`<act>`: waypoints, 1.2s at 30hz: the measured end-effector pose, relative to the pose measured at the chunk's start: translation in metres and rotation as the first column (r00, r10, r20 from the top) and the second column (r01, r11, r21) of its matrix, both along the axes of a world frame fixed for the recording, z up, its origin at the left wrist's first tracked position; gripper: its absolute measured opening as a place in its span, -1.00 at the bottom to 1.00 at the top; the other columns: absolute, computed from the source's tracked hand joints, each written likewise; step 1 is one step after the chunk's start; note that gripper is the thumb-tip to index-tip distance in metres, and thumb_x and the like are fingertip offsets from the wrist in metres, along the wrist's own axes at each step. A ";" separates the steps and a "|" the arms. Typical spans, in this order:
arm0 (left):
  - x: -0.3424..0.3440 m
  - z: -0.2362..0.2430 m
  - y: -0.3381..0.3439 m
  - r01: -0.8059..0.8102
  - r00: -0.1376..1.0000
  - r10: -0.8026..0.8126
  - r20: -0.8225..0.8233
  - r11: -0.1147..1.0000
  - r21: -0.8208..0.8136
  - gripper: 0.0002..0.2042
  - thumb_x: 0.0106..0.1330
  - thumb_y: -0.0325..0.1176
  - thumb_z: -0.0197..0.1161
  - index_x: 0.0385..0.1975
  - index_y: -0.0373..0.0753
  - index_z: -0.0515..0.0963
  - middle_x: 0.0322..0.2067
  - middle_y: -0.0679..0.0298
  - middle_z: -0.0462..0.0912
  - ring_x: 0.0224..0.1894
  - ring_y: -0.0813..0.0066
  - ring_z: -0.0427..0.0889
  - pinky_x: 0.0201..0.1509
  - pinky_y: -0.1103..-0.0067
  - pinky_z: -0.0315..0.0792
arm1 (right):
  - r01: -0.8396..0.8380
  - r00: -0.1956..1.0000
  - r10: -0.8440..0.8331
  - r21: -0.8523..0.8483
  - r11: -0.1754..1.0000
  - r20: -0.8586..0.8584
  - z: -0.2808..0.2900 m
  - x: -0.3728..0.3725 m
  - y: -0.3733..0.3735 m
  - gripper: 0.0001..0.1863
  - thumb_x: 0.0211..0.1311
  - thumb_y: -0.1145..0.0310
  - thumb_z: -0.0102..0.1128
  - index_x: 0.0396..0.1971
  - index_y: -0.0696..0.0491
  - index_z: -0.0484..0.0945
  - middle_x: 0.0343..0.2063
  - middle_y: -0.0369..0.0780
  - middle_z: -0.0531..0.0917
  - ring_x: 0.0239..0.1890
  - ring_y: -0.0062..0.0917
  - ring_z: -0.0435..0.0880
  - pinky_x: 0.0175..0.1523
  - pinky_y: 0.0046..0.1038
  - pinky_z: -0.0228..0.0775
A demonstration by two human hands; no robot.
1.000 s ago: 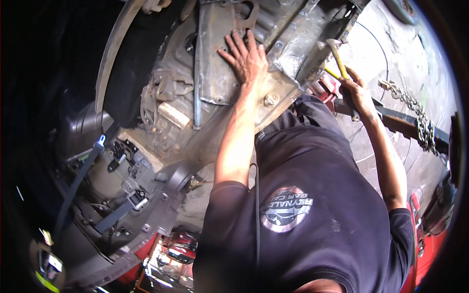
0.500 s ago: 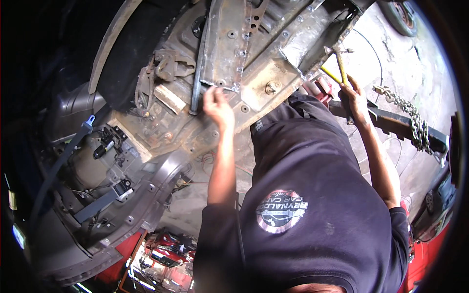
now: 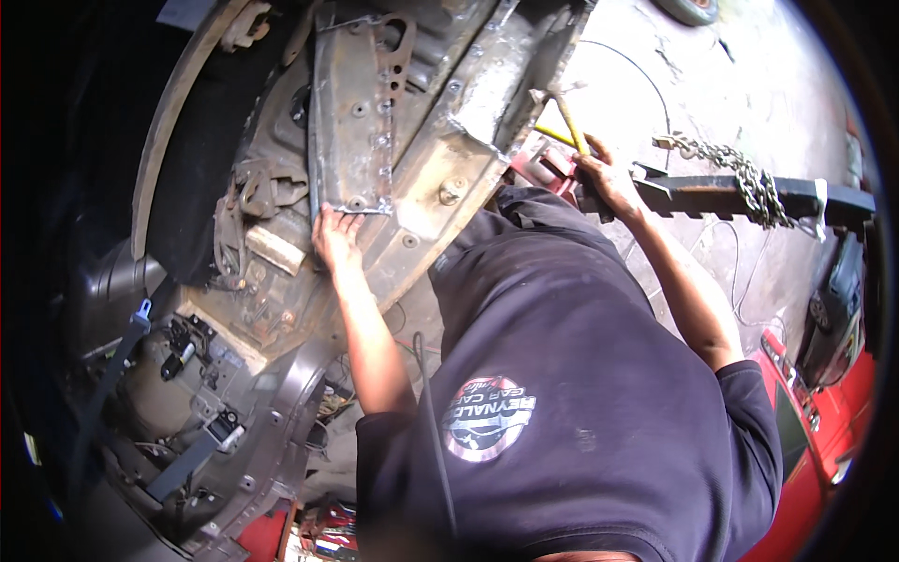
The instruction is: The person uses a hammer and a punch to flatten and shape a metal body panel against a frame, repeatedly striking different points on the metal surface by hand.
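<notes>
Flanking rusty metalwork [image 3: 426, 208]: grey floor [image 3: 707, 117].

Brightly lit pale floor [image 3: 721, 98], tyre [image 3: 693, 17], parked dark car [image 3: 843, 288]

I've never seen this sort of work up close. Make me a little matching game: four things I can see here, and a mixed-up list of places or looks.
Things
1. Left hand
2. Hammer
3. Chain
4. Shirt

Places or looks
A. On a dark beam
B. Dark, with a round emblem
C. At the lower edge of a long metal panel
D. Yellow-handled, held in the right hand

Pairs: 1-C, 2-D, 3-A, 4-B
</notes>
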State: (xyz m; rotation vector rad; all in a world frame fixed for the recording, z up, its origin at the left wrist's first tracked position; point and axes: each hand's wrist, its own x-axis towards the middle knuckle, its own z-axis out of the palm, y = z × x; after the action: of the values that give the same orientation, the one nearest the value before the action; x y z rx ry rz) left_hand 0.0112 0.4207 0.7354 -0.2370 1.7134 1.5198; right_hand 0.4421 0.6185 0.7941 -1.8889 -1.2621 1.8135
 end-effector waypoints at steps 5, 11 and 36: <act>0.004 -0.005 0.009 -0.015 0.996 0.005 0.086 0.993 0.116 -0.60 0.45 -0.21 0.20 0.13 -0.32 0.36 0.10 -0.01 0.50 0.10 0.02 0.54 0.25 0.00 0.34 | -0.053 0.994 0.052 -0.010 0.999 -0.097 0.005 0.002 0.001 -0.40 0.30 0.30 0.22 0.29 0.20 0.33 -0.38 -0.30 0.57 -0.40 -0.70 0.49 -0.32 -0.60 0.34; 0.005 -0.014 0.007 -0.087 0.982 0.052 0.180 0.977 0.193 -0.62 0.44 -0.27 0.20 0.17 -0.23 0.34 0.17 0.10 0.48 0.22 0.13 0.46 0.24 0.13 0.35 | -0.046 0.999 0.046 -0.034 0.998 -0.008 0.006 0.003 0.001 -0.59 0.29 0.32 0.20 0.08 0.19 0.44 -0.44 -0.30 0.53 -0.44 -0.68 0.48 -0.35 -0.58 0.35; 0.140 -0.031 0.162 0.286 0.953 -0.303 -0.014 0.882 0.375 -0.92 0.45 -0.49 0.12 -0.32 -0.20 0.52 -0.35 0.34 0.60 -0.34 0.52 0.61 -0.26 0.49 0.59 | 0.499 0.727 -0.462 -0.071 0.864 -0.508 -0.040 -0.034 0.028 -0.56 0.39 0.37 0.20 0.09 0.20 0.21 -0.19 -0.05 0.67 -0.32 -0.40 0.73 -0.27 -0.38 0.63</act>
State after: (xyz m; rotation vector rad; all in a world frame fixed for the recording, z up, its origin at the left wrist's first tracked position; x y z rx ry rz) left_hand 0.1516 0.5823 0.7048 0.1819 1.3186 1.5582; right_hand 0.4081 0.6464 0.7541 -1.3711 -0.5667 1.7668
